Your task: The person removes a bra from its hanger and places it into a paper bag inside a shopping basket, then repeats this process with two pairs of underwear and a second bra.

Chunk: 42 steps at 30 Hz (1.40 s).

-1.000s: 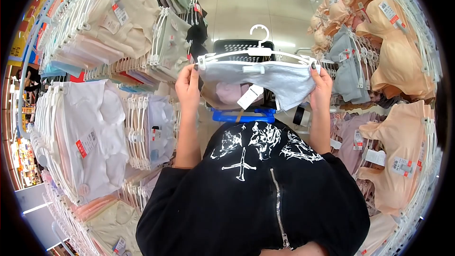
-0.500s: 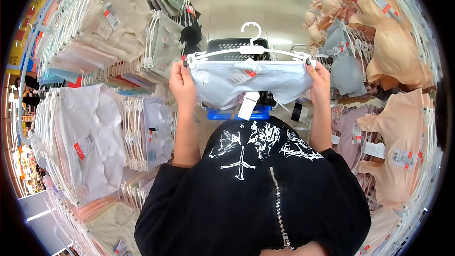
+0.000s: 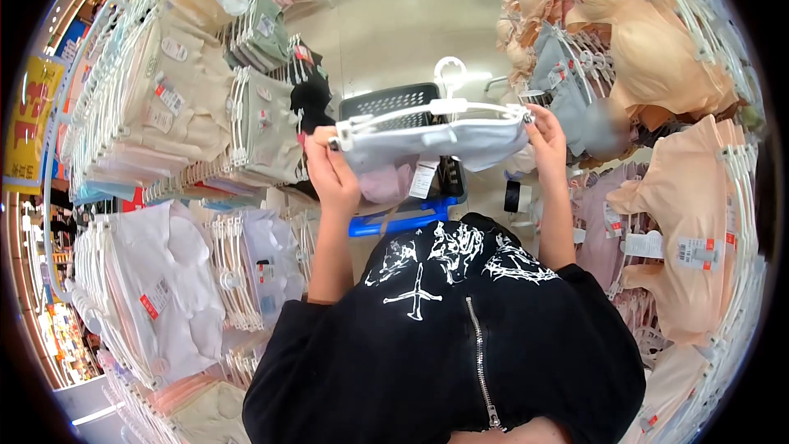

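A pale blue bra top (image 3: 460, 141) hangs clipped to a white plastic hanger (image 3: 403, 117), stretched between my two hands in front of my chest. My left hand (image 3: 333, 174) is closed at the left end, thumb and fingers pinching by the clip. At the other end, by the right clip, my right hand (image 3: 547, 141) is closed in the same way. The garment is tilted, so I see mostly its upper edge and little of its front. A white paper tag (image 3: 423, 179) dangles below it. The hanger's hook points away from me.
A dark basket (image 3: 388, 105) and a blue cart handle (image 3: 403, 219) are just beyond and under the garment. Racks of white and pale underwear (image 3: 168, 279) stand on my left; beige bras (image 3: 682, 222) hang on my right. A tiled floor (image 3: 394, 16) runs ahead between them.
The bra top has tipped from facing me to nearly edge-on, and its front tag is out of sight. Its left end has dropped a little. More of the basket and a pink item beneath show.
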Each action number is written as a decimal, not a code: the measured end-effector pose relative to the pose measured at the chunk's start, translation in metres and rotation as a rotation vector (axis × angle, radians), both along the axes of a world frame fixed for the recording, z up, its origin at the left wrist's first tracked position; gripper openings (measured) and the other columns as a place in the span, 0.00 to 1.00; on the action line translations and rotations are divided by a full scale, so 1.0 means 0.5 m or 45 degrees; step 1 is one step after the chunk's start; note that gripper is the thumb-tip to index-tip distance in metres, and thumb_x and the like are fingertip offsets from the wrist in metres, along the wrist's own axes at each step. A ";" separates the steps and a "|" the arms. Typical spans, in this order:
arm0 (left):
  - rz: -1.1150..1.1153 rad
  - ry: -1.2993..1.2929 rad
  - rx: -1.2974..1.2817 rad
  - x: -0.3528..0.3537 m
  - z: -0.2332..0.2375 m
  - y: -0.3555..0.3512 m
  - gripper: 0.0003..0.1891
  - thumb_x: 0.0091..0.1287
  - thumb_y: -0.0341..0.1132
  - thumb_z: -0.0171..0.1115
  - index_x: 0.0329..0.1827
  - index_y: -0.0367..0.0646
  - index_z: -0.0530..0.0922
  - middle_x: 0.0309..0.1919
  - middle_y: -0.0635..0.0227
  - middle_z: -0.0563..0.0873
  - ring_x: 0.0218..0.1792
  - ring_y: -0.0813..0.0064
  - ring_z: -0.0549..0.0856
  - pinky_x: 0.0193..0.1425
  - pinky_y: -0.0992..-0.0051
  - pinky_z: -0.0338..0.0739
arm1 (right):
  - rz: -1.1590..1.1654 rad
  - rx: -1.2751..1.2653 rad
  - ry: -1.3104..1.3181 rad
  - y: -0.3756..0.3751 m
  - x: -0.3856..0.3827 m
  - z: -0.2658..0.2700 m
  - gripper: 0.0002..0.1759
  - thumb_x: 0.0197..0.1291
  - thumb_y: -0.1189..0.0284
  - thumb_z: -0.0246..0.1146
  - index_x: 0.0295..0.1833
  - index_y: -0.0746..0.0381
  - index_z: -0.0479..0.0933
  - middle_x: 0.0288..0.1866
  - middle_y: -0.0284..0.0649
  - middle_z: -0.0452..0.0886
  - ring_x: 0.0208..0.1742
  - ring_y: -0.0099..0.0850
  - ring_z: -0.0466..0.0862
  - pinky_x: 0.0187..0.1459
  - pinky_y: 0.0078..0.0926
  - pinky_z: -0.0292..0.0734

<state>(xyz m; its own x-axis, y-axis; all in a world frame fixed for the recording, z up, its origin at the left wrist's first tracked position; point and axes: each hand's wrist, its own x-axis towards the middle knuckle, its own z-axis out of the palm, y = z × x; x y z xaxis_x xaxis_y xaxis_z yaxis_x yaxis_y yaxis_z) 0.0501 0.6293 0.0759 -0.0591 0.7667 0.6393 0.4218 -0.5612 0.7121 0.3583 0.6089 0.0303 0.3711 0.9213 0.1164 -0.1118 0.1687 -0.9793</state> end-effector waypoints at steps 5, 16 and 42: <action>-0.441 0.168 0.210 0.133 0.046 -0.013 0.06 0.54 0.22 0.47 0.35 0.35 0.69 0.30 0.54 0.75 0.29 0.55 0.76 0.34 0.67 0.72 | -0.299 0.374 -0.681 -0.054 -0.034 0.104 0.14 0.52 0.77 0.57 0.46 0.65 0.73 0.46 0.39 0.75 0.47 0.29 0.74 0.50 0.24 0.66; -0.938 0.180 0.071 0.252 0.054 -0.003 0.04 0.63 0.26 0.43 0.32 0.36 0.66 0.28 0.59 0.74 0.26 0.66 0.73 0.32 0.74 0.68 | 0.045 0.204 -0.378 -0.112 -0.093 0.175 0.10 0.50 0.81 0.59 0.41 0.68 0.76 0.36 0.37 0.76 0.37 0.20 0.75 0.36 0.14 0.70; -2.090 0.405 -0.553 0.048 0.045 -0.110 0.15 0.49 0.30 0.67 0.36 0.35 0.72 0.21 0.65 0.78 0.21 0.82 0.76 0.27 0.82 0.71 | -0.618 -0.119 -0.466 -0.421 -0.419 0.160 0.06 0.51 0.75 0.62 0.35 0.65 0.77 0.32 0.36 0.77 0.33 0.23 0.77 0.32 0.18 0.71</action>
<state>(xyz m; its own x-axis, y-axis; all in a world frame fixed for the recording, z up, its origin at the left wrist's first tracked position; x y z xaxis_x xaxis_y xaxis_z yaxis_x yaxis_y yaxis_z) 0.0739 0.5743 0.0985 0.9763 -0.0017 0.2165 -0.2056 -0.3202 0.9248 0.1487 0.3985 0.1104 0.7019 0.6697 0.2425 0.3027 0.0277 -0.9527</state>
